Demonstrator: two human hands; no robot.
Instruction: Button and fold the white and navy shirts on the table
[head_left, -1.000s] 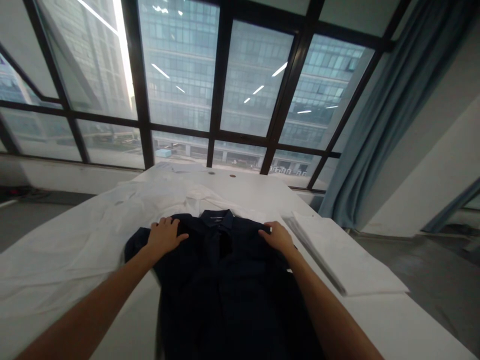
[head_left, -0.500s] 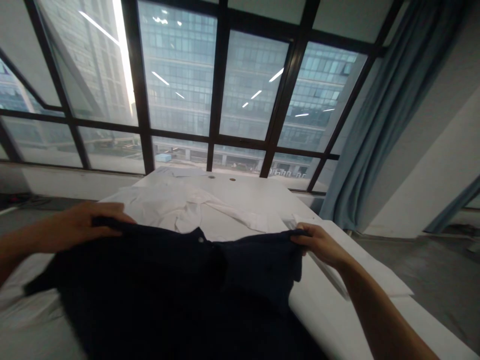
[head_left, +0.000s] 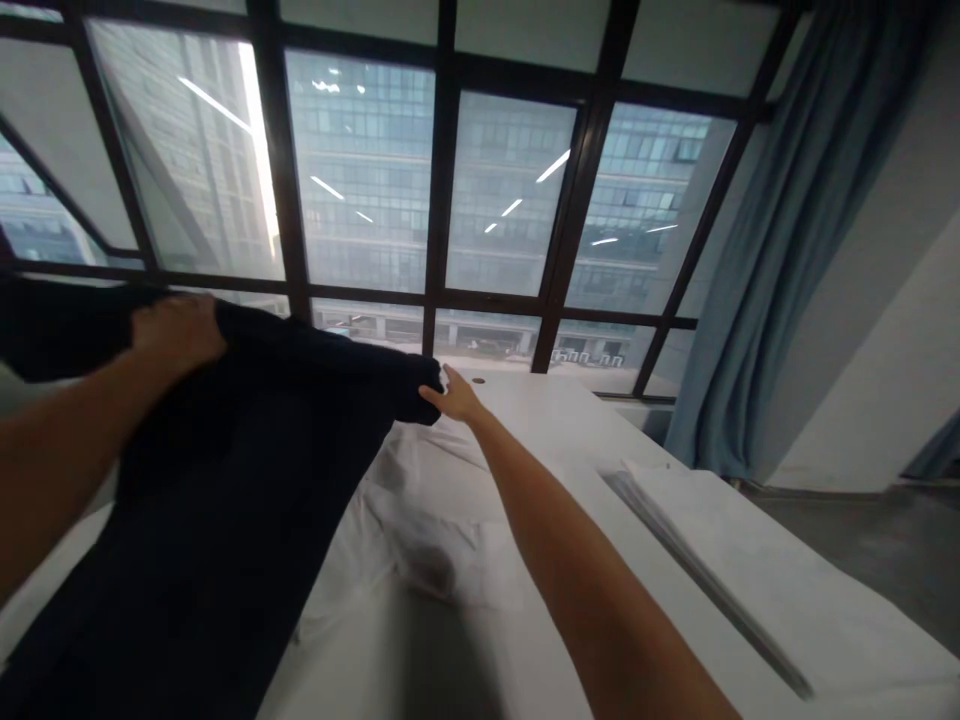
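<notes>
A dark navy shirt [head_left: 247,470] hangs spread between my two hands, its lower part reaching down past the bottom left of the view. My left hand [head_left: 180,335] is closed on its upper edge, at the left. At the right, my right hand [head_left: 456,395] pinches the end of what looks like a short sleeve. Below and behind the shirt, a crumpled white, thin cloth [head_left: 420,530] lies on the white table [head_left: 525,410], partly covered by it.
A flat white stack [head_left: 765,570], perhaps folded cloth or sheets, lies along the table's right side. Large dark-framed windows [head_left: 510,200] rise beyond the table. A blue-grey curtain [head_left: 780,240] hangs at the right beside a pale pillar [head_left: 877,330].
Both hands have moved up and the right hand has swung left, carrying the navy shirt leftward and higher. More of the white cloth and the flat stack now shows.
</notes>
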